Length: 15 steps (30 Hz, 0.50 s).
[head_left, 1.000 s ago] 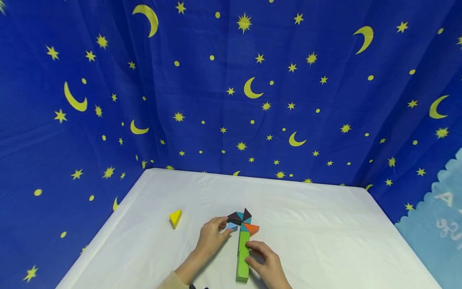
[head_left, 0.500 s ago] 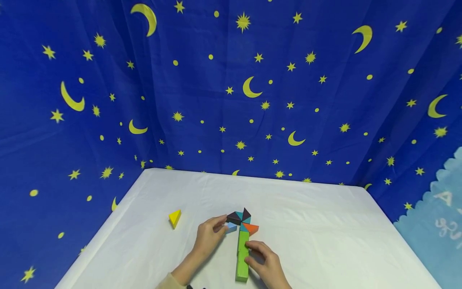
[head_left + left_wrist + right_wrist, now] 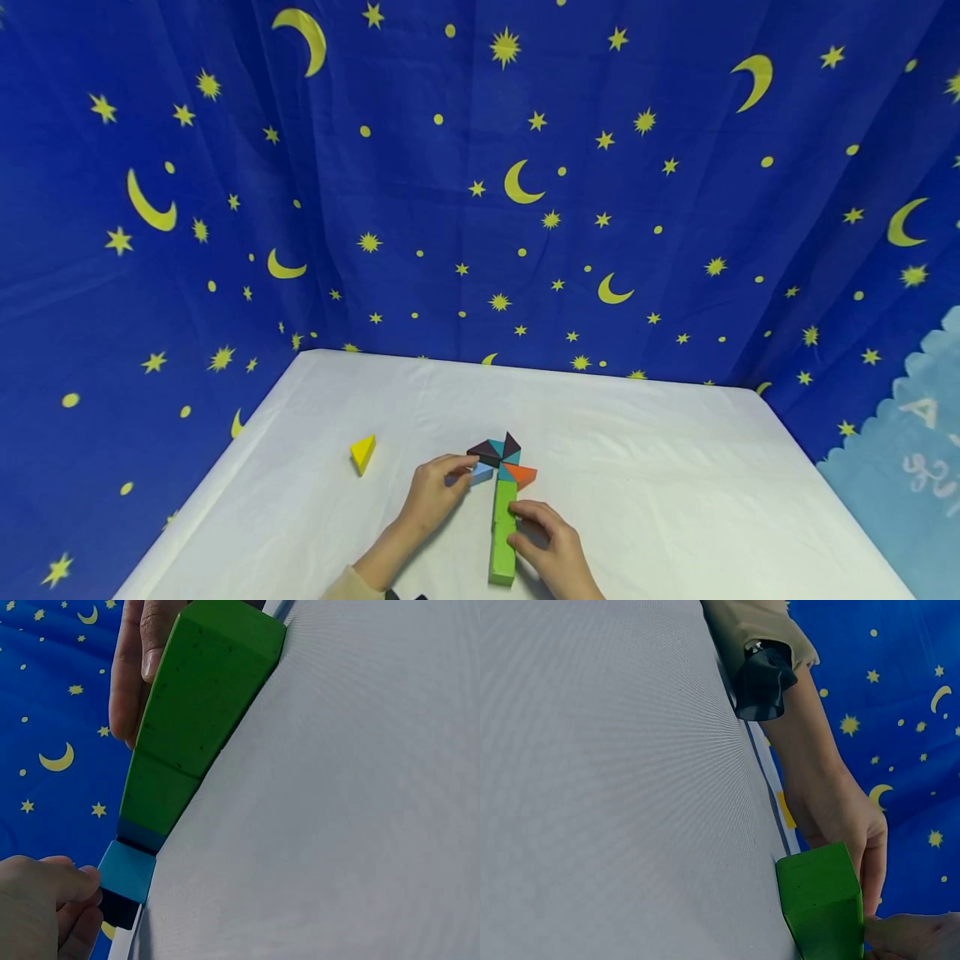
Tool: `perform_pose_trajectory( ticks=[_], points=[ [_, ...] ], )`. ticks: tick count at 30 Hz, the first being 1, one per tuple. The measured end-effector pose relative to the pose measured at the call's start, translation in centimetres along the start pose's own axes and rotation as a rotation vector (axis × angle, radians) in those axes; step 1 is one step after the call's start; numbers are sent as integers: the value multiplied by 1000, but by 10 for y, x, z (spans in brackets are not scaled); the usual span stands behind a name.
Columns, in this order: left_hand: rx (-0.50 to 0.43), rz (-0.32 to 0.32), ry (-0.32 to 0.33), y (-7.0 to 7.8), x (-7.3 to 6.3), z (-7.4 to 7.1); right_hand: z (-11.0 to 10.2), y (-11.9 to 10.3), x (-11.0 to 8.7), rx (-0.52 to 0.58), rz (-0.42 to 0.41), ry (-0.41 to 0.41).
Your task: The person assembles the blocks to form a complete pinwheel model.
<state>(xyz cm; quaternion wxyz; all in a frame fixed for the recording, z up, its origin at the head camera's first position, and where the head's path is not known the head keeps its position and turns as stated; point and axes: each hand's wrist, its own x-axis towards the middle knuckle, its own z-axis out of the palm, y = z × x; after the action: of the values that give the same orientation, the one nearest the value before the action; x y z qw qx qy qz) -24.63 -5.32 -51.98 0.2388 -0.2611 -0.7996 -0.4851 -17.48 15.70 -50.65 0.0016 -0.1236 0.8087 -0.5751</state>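
On the white cloth, green blocks (image 3: 503,533) lie in a line, topped by a pinwheel of small triangular blocks in teal, dark, orange and light blue. My left hand (image 3: 433,496) pinches the light blue triangular block (image 3: 482,475) between thumb and index finger; its left end is hidden by the fingers. Just beyond it sits a dark triangular block (image 3: 483,452). My right hand (image 3: 555,546) rests its thumb and index fingertips against the right side of the green blocks, fingers loosely bent. The right wrist view shows a green block's end (image 3: 821,889) close up.
A yellow triangular block (image 3: 363,454) lies apart on the left of the white-covered table (image 3: 675,500). Blue fabric (image 3: 420,192) with yellow moons and stars surrounds the back and sides. A light blue scalloped panel (image 3: 900,442) hangs at the right.
My left index fingertip has shifted from the dark block towards the light blue one, uncovering more of the dark block. The right hand and the green blocks stay put.
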Motion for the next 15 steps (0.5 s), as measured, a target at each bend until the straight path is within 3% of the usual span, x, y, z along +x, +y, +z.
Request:
perform_pose_trajectory(
  ticks=[15],
  points=[
    [41,29,20,1,5,11,1,1,0,-1,-4,2]
  ],
)
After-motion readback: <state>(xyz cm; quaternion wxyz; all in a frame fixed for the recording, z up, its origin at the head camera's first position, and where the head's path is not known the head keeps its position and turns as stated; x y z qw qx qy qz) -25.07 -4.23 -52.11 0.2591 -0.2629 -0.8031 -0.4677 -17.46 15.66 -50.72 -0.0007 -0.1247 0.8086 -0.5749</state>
